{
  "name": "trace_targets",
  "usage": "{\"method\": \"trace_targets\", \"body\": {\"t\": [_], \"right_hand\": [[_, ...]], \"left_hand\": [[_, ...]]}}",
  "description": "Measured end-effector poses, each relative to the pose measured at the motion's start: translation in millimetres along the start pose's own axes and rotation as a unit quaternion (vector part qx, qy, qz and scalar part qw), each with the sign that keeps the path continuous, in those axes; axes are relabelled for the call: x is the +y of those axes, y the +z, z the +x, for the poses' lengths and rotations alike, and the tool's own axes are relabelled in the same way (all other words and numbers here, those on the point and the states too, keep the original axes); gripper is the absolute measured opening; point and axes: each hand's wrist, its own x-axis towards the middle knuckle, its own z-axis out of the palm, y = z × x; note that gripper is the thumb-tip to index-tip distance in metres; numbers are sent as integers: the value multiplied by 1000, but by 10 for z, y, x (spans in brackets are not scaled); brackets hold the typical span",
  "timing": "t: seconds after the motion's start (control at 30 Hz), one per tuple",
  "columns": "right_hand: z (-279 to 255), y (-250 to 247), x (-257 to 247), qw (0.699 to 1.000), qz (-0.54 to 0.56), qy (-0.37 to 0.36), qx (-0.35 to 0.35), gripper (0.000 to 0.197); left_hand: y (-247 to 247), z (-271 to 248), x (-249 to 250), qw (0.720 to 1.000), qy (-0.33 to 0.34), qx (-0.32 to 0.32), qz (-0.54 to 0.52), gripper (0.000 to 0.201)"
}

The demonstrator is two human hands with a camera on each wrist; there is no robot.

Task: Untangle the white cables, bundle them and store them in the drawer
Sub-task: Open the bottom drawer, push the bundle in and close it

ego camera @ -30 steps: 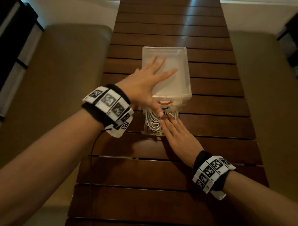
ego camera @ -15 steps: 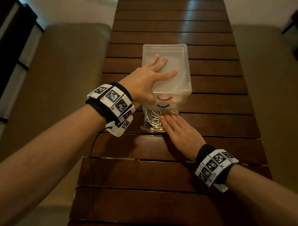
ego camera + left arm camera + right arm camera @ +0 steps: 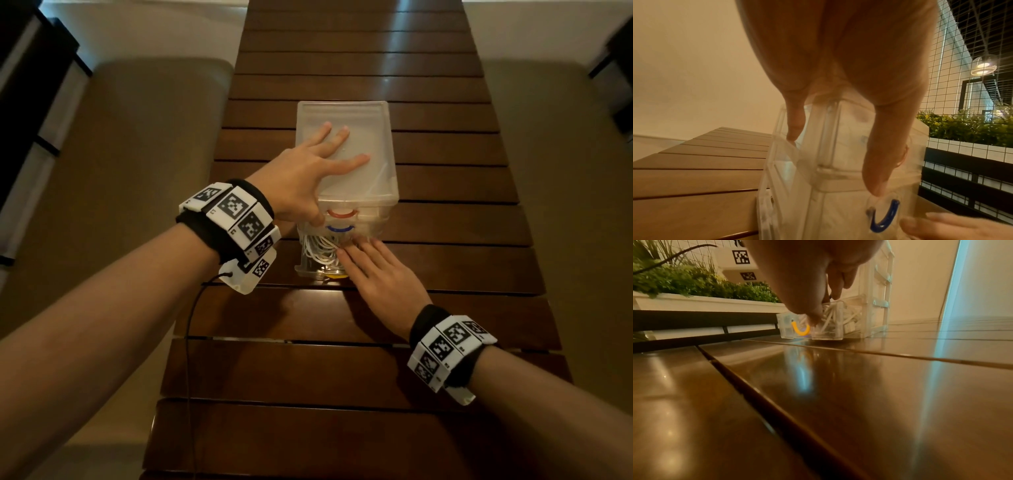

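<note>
Left hand [image 3: 308, 174] spread flat on top of the clear drawer unit [image 3: 363, 113], fingers straight, thumb down over the front edge near the red handle [image 3: 340, 215]. Right hand [image 3: 380, 274] laid with straight fingers over the open bottom drawer [image 3: 310, 270], fingertips [image 3: 346, 255] pressing on the white cables [image 3: 318, 248] heaped inside; gripping nothing. Drawer pulled partly out, resting on the table [image 3: 445, 308], yellow handle [image 3: 800, 331] at its front.

Risks from here:
- Loops standing above the drawer rim, catching under the blue-handled drawer [image 3: 882, 217] on closing and jamming the slide (the wrist view shows strands packed right up to the wall).
- A cable end slipping over the side and getting pinched between drawer and frame.
- Right fingers trapped at the opening if the drawer goes in before the hand lifts.
- Light plastic unit sliding back along the slick table if the left hand eases off during the push.
- Bundle springing loose; whether anything ties it cannot be told, the coil looks untied but blurred.
</note>
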Motion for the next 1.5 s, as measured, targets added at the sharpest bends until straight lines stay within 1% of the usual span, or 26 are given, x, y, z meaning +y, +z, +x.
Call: {"method": "trace_targets", "body": {"t": [0.13, 0.23, 0.3, 0.4, 0.47, 0.53, 0.63, 0.73, 0.8, 0.9, 0.97, 1.0, 1.07, 1.23, 1.33, 1.4, 1.43, 1.5], "right_hand": [[5, -50, 71, 999, -38, 12, 35, 45], [17, -19, 94, 997, -27, 20, 62, 45], [48, -4, 96, 997, -11, 46, 63, 47], [106, -29, 93, 995, -3, 87, 43, 51], [135, -66, 61, 997, -9, 75, 33, 52], [147, -82, 1, 998, -14, 49, 27, 45], [153, -60, -60, 998, -13, 33, 44, 37], [136, 28, -84, 999, 4, 25, 44, 43], [147, 42, -117, 999, -3, 17, 31, 47], [171, 25, -120, 998, -56, -15, -7, 45], [165, 23, -103, 996, -68, -36, -41, 47], [153, 36, -90, 996, -72, -42, -44, 45], [152, 65, -42, 995, -85, -45, -26, 40], [167, 2, 54, 992, -108, -69, 17, 38], [193, -54, 126, 991, -94, -70, 57, 35], [191, -52, 174, 992, -61, -37, 101, 28], [186, -55, 184, 992, -38, -3, 122, 33], [185, -57, 173, 987, 19, 77, 141, 50]], "left_hand": [[27, -10, -6, 1000, 4, 5, 1, 109], [38, -4, -23, 1000, 7, 11, -1, 109], [41, -5, -27, 1000, 6, 10, 0, 108], [27, -11, -13, 1000, 1, 7, 1, 107], [17, -12, -7, 1000, -3, 7, -3, 107], [25, -23, -3, 1000, -1, 9, -9, 109], [38, -14, -8, 1000, 6, 9, -10, 110], [41, -13, -15, 1000, 5, 10, -9, 110], [47, -8, -18, 1000, 5, 14, -11, 109], [46, -13, -20, 1000, 4, 13, -10, 108], [37, -11, -11, 1000, 6, 12, -9, 109], [41, -16, -10, 1000, 7, 12, -9, 109], [46, -8, -36, 1000, 5, 15, -7, 110], [49, 9, -39, 1000, 9, 15, -4, 111], [39, 2, -31, 1000, 4, 14, -1, 111], [41, 4, -27, 1000, 5, 14, -2, 111], [42, 10, -32, 1000, 6, 15, -3, 111], [43, 11, -38, 1000, 8, 14, -7, 111]]}}
